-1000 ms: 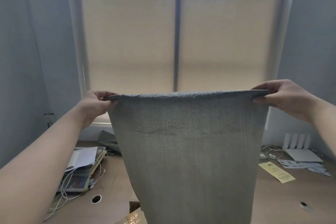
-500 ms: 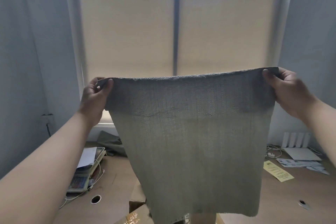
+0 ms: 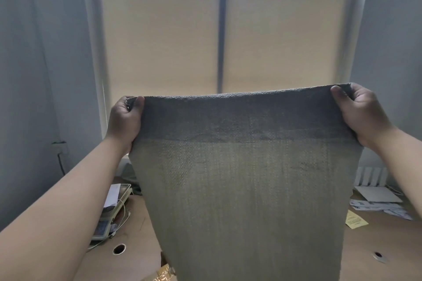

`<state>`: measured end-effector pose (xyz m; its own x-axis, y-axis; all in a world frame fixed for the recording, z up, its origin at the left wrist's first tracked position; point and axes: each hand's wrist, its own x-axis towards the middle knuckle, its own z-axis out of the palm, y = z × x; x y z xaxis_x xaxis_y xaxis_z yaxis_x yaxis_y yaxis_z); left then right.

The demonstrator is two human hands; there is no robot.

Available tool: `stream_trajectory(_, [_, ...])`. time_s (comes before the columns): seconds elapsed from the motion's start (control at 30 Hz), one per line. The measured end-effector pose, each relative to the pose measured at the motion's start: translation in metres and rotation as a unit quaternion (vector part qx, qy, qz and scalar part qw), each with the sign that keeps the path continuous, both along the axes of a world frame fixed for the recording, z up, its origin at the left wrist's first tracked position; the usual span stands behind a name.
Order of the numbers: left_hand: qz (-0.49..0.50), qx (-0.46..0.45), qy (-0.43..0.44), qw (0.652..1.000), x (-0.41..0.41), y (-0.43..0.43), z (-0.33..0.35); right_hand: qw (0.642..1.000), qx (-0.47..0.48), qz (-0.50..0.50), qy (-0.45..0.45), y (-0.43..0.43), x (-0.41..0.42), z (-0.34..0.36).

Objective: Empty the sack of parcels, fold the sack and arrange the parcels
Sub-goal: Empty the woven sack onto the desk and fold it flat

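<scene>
I have the sack (image 3: pixel 246 189) held up in front of the blinded window (image 3: pixel 159 36), well above the brown table (image 3: pixel 376 248). It hangs flat as one sheet, and daylight glows through the weave of its lower part. Whether anything is left inside I cannot tell, since its mouth does not show. A darker band runs across the top, where the cloth looks doubled over. My left hand (image 3: pixel 124 121) clamps the upper left corner and my right hand (image 3: pixel 363 116) the upper right, each with its thumb pressed on the near face and its fingers curled behind the edge. Below the sack, a brown piece with gold print (image 3: pixel 164 275) peeks out at the bottom of the frame. At the left of the table stands a scale (image 3: pixel 109 219) with white paper lying on its tray, and at the right lies a yellow slip (image 3: pixel 356 222). A second ago my hands gripped the top edge lower down and no dark band showed. Half a second ago the sack's bottom hem was in view; now it runs off the frame.
</scene>
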<state>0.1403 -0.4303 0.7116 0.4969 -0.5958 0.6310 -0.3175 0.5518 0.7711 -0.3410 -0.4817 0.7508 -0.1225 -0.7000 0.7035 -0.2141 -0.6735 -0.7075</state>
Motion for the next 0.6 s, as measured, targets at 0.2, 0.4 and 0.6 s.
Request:
stream_trajectory(0.2, [-0.155,0.179,0.029,0.971,0.005,0.013,0.004,0.994,0.013,-0.086,0.070,-0.004,-0.003,0.000])
stream_trajectory(0.4, [-0.355,0.250,0.044,0.900,0.018,0.022,-0.006,0.993,0.059,-0.098,0.030,-0.006,-0.008,-0.002])
stream_trajectory(0.6, [-0.290,0.191,0.130,0.929,0.001,0.017,-0.021,0.989,0.121,0.036,-0.072,0.001,-0.004,-0.001])
